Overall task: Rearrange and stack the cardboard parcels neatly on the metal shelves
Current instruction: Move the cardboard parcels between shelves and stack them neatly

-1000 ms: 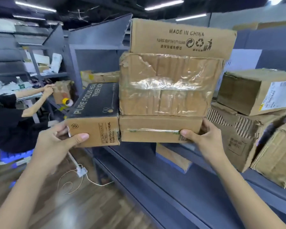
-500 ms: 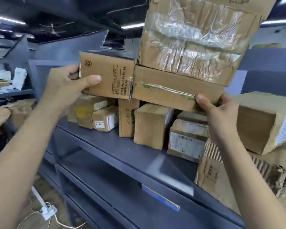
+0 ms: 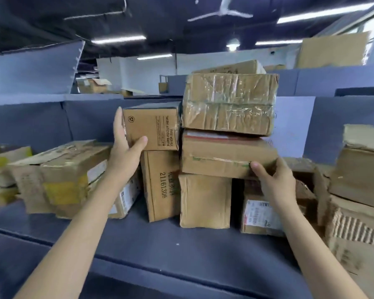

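**Parcels meet the metal shelf**

A flat cardboard parcel [image 3: 225, 157], gripped at its lower right corner by the right hand [image 3: 274, 182], sits atop upright boxes on the grey metal shelf [image 3: 160, 242]. A tape-wrapped parcel [image 3: 229, 103] rides directly on it. Just left of it, the left hand [image 3: 125, 147] clasps a black-topped box [image 3: 152, 126] resting on a tall numbered carton [image 3: 161, 186].

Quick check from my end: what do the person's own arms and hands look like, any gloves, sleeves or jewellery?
Both arms are bare as far as the picture shows them. The left hand and right hand wear no gloves; no rings, watch or wristband show. Fingernails look short and unpainted.
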